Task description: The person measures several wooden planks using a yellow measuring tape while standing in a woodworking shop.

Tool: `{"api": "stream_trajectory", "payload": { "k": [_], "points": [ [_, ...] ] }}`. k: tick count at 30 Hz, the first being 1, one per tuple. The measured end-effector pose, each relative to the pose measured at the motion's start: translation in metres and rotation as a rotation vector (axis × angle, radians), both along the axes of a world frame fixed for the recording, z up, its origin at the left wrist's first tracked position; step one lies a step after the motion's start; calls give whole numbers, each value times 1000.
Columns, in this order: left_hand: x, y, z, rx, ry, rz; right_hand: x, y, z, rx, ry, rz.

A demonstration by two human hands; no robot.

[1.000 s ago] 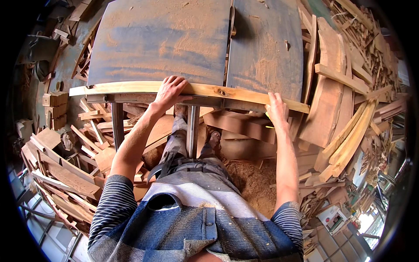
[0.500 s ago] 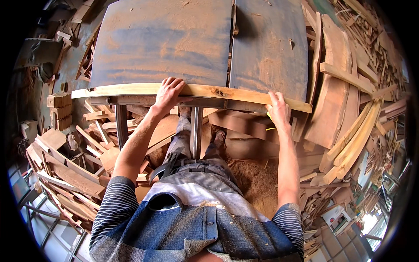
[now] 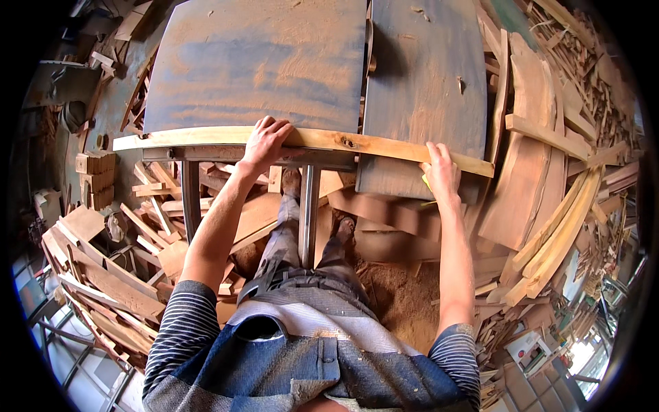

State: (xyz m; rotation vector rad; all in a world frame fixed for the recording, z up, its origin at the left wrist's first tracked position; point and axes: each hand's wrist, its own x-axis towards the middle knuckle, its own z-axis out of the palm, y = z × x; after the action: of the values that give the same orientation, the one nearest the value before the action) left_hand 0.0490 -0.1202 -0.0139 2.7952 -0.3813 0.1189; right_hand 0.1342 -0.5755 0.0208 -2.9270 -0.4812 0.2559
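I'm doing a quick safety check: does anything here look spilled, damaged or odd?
The right table panel juts out past the left panel, so their near edges don't line up. Sawdust litters both, and a dark knot interrupts the pale wooden strip.

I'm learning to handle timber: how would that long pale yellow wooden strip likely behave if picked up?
The long pale yellow wooden strip is probably stiff, looking like solid wood. Its long end beyond the left hand might swing. The dark brown knot could be a weak spot.

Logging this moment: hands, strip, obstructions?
Left hand, right hand both gripping wooden strip. Strip lies across metal tabletop. Sawdust scattered beyond it.
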Motion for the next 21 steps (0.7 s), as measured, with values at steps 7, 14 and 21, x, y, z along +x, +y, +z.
{"api": "stream_trajectory", "payload": {
  "k": [7,14,21],
  "points": [
    [89,22,-3,-9,-26,19,91,22,-6,-105,-15,13],
    [179,46,-4,3,6,24,181,45,-13,-139,-77,44],
    [259,61,-2,20,36,39,220,50,-12,-179,-91,35]
  ]
}}
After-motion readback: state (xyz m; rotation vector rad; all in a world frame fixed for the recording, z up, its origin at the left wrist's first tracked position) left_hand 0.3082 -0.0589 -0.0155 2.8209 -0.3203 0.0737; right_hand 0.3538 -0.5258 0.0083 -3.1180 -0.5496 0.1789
